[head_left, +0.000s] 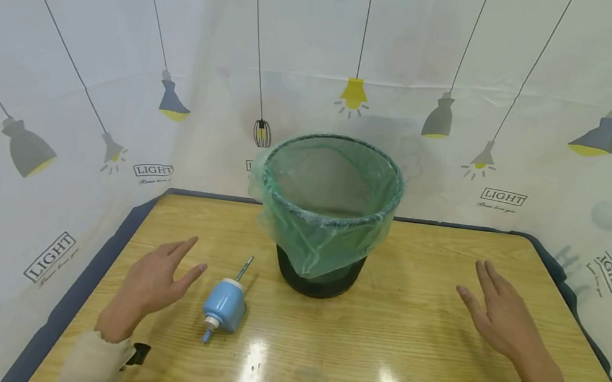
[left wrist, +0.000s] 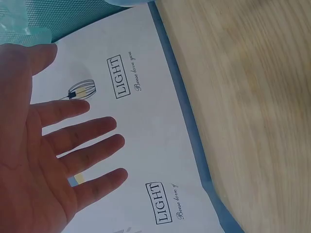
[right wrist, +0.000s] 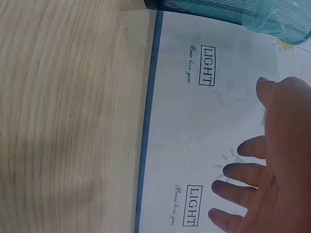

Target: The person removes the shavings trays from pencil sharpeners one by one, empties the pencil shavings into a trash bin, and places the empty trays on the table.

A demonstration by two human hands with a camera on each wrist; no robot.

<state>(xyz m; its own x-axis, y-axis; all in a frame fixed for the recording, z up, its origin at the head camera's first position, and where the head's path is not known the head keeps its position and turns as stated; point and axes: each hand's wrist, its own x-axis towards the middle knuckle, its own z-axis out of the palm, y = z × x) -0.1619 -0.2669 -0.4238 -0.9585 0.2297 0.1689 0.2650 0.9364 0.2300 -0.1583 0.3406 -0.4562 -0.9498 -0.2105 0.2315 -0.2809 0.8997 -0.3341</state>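
My left hand (head_left: 153, 281) is held over the left side of the wooden table, fingers extended and thumb apart, holding nothing. Just right of it lies a small light-blue bottle-like object (head_left: 225, 304) with white collars, a blue tip towards me and a thin patterned stick at its far end. My right hand (head_left: 505, 318) is over the table's right side, also with extended fingers and nothing in it. Between the hands, farther back, stands a dark mesh wastebasket (head_left: 318, 287) upright. A green translucent bag (head_left: 317, 242) lines it and is folded over its rim. Both palms show in the wrist views, the left hand (left wrist: 43, 145) and the right hand (right wrist: 277, 165).
The wooden table (head_left: 415, 327) has a dark blue edge (head_left: 89, 280). A white sheet (head_left: 310, 42) printed with hanging lamps and LIGHT labels rises behind it and along both sides. Dark straps or devices (head_left: 139, 354) show at the wrists beside pale sleeves.
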